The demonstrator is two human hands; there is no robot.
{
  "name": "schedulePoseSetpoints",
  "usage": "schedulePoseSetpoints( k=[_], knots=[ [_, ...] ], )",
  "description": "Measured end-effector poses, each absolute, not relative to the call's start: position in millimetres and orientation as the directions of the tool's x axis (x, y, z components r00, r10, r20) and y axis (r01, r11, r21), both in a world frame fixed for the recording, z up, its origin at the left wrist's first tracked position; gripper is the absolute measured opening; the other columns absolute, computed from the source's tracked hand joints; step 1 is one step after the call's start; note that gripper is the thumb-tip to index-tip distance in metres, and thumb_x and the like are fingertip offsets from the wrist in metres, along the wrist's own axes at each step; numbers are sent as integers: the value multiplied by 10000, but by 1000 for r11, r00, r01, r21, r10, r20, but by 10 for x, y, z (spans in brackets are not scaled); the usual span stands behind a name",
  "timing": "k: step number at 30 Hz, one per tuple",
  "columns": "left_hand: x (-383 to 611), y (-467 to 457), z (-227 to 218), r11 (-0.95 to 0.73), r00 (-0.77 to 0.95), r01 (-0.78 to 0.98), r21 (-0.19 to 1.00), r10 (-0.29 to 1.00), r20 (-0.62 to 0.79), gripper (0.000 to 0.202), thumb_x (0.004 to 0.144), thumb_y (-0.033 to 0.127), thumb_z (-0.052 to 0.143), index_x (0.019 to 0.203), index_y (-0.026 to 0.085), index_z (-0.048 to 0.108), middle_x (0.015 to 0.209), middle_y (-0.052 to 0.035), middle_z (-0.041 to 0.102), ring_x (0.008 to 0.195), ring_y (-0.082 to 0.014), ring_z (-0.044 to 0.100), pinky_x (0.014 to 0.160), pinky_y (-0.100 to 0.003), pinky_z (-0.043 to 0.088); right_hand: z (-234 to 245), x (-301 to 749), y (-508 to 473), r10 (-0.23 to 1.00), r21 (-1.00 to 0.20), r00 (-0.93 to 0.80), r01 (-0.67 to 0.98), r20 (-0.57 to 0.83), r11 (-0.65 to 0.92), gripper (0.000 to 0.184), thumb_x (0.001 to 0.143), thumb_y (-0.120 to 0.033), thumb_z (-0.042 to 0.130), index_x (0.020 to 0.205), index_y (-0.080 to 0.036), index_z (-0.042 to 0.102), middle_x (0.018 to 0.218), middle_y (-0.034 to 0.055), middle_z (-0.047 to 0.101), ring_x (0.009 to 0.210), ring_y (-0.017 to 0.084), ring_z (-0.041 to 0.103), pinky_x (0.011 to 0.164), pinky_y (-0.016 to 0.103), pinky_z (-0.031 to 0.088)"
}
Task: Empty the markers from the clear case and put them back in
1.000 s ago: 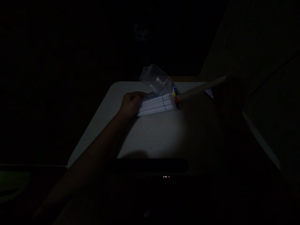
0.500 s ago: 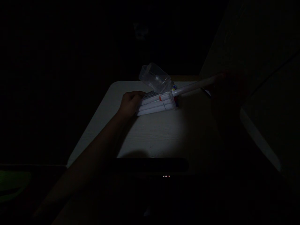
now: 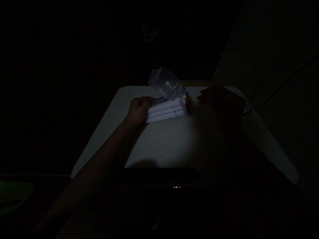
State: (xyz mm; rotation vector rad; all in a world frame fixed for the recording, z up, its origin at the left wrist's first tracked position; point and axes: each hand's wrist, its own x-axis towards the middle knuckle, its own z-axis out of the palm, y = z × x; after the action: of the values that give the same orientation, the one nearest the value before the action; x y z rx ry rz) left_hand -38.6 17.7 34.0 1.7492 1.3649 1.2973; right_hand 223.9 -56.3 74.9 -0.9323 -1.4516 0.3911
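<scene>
The scene is very dark, with one lit patch on a white table (image 3: pixel 164 142). A clear plastic marker case (image 3: pixel 167 109) lies there on its side, holding several white markers with coloured ends. Its clear lid (image 3: pixel 164 83) is flipped up at the back. My left hand (image 3: pixel 138 109) is closed round the case's left end. My right hand (image 3: pixel 220 101) hovers in shadow just right of the case's open end, fingers stretched toward it and holding nothing.
A dark flat bar (image 3: pixel 161 175) lies along the table's near edge. A pale sheet edge (image 3: pixel 246 110) shows at the right, beside my right hand. Everything beyond the table is black.
My right hand held a white marker and slid it into the case from the right. The marker now lies inside, and the hand has let go and sits close to the opening.
</scene>
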Motion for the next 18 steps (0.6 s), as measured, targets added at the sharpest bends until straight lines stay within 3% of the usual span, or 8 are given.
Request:
schedulePoseSetpoints(
  k=[4,9,13,18],
  knots=[
    [-394,189,320,-320,17,398,860,940,342,354,721,355,464,819,142,730,848,-63,738,855,-208,662,795,-296,533,713,2217,-574,740,-690,-8,354,672,631,153,863,-327,617,883,-263,754,998,9,758,966,189,714,893,387,579],
    [-408,209,306,-312,12,383,869,943,334,342,701,345,462,804,153,726,831,-50,733,841,-205,656,789,-297,531,665,2134,-604,663,-563,-158,410,732,718,214,896,-331,568,956,-266,763,1062,9,758,1028,171,697,962,370,555],
    [-398,189,320,-298,-10,363,883,946,323,325,693,341,453,767,167,716,810,-48,731,836,-203,649,768,-286,525,687,2112,-633,726,-592,-168,471,667,653,213,887,-363,572,977,-302,755,1115,7,741,1090,197,672,1008,428,527],
    [-377,155,347,-293,5,383,876,949,316,354,700,346,445,803,148,720,824,-53,732,839,-204,648,757,-287,523,716,2164,-639,774,-628,-106,522,624,578,246,885,-290,527,1020,-302,733,1158,13,723,1125,195,654,1010,407,522]
  ],
)
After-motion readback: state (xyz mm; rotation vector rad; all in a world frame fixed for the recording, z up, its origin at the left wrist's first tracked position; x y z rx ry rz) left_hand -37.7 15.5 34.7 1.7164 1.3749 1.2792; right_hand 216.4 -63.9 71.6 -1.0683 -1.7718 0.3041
